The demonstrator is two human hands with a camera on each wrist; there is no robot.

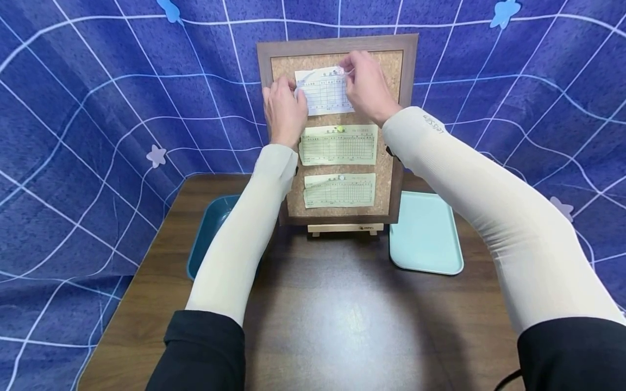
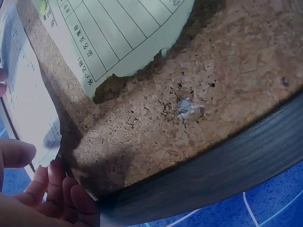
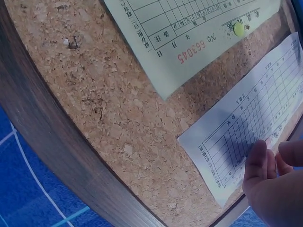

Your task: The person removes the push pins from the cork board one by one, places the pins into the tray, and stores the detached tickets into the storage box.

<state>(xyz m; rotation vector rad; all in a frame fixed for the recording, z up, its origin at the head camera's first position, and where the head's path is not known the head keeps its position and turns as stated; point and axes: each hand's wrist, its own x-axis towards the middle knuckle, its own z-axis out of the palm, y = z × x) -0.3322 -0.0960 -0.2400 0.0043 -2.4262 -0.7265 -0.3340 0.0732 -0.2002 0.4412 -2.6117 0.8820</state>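
A white printed receipt slip lies against the upper part of a framed cork board. At its left edge, my left hand pinches the paper between thumb and fingers. My right hand is at the slip's top edge, its curled fingertips pinching a small pinkish push pin, mostly hidden by the fingers. Below hangs a pale green receipt slip under a yellow-green push pin. Lower still is another green slip with a pale pin.
The board leans on a small wooden stand on a brown table. A dark teal tray sits at the left, partly behind my left sleeve. To the right lies a light aqua tray. A blue patterned curtain hangs behind.
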